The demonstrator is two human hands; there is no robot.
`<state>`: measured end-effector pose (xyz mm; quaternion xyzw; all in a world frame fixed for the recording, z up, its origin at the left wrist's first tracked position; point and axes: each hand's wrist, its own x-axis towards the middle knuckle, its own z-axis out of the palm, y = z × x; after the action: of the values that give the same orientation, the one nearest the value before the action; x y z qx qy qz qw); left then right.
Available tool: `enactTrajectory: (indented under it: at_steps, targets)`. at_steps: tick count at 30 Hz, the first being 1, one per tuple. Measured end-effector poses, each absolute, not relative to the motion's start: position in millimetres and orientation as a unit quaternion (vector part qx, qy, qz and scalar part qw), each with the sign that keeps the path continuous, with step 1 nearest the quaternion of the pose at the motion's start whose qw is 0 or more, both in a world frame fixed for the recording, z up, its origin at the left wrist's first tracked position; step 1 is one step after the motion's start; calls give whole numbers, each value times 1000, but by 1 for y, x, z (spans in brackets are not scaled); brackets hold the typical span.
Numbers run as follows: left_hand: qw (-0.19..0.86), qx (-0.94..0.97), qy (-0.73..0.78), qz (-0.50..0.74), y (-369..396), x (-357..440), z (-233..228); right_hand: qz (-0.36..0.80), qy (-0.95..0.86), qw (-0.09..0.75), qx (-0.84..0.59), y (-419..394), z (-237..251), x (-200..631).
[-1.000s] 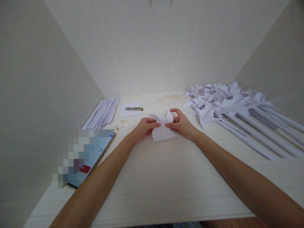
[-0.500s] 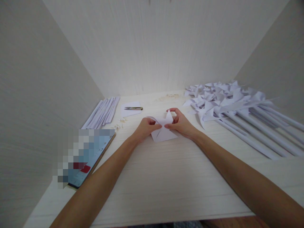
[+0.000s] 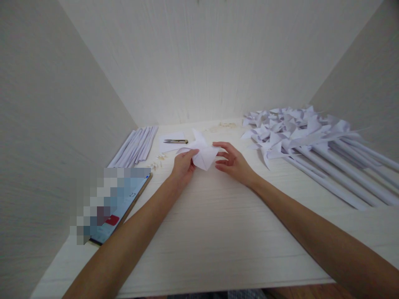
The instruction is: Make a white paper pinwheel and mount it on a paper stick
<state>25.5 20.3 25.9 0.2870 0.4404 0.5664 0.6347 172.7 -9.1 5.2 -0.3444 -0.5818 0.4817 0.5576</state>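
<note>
My left hand (image 3: 183,164) pinches a white sheet of paper (image 3: 202,152) with partly folded, pointed flaps and holds it lifted a little off the pale wooden table (image 3: 218,232). To the right of the paper, my right hand (image 3: 232,161) has its fingers spread, the fingertips close to or just touching the paper's right edge. Both forearms reach in from the near edge of the table.
A pile of finished white paper pinwheels on rolled paper sticks (image 3: 311,141) fills the right side. Rolled paper sticks (image 3: 135,145) lie at the back left, with small snips (image 3: 175,141) on a paper slip beside them. A phone (image 3: 120,205) lies left. Walls enclose three sides.
The paper has been lifted and turned toward the back left by my left hand. My right hand let go of it and opened its fingers.
</note>
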Motion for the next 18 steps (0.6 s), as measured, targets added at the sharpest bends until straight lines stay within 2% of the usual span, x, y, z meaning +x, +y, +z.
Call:
enactTrajectory:
  at_steps: [3, 6, 18]
  targets:
    - [639, 300, 421, 570, 19, 27, 25, 422, -630, 538, -367, -8, 2, 170]
    - [637, 329, 422, 555, 18, 28, 22, 385, -617, 558, -400, -6, 1, 169]
    - [589, 431, 442, 522, 9, 35, 13, 376, -539, 607, -446, -3, 3, 166]
